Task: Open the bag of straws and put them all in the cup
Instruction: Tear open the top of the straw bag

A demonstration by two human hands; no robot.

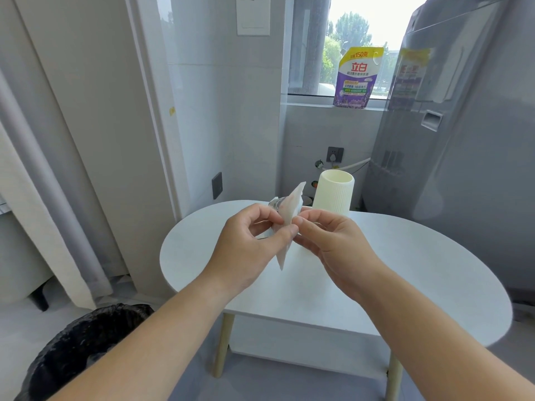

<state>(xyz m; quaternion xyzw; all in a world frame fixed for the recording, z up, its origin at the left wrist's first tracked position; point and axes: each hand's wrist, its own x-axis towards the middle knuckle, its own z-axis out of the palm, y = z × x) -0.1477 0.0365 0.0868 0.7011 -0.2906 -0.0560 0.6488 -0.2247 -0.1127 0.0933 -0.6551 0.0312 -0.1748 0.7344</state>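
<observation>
A thin white bag of straws [290, 211] is held upright above the white oval table [419, 264]. My left hand [249, 241] pinches its left side between thumb and fingers. My right hand [330, 235] pinches its right edge, thumb close to the left thumb. The bag's lower tip hangs below both hands. A cream ribbed cup [334, 195] stands upright on the table just behind my right hand, its mouth open. The straws inside the bag cannot be made out.
A black-lined bin [81, 348] sits on the floor at lower left. A grey washing machine [463, 157] stands right of the table. A purple detergent pouch [357, 78] rests on the window sill. Curtain and wall close the left side.
</observation>
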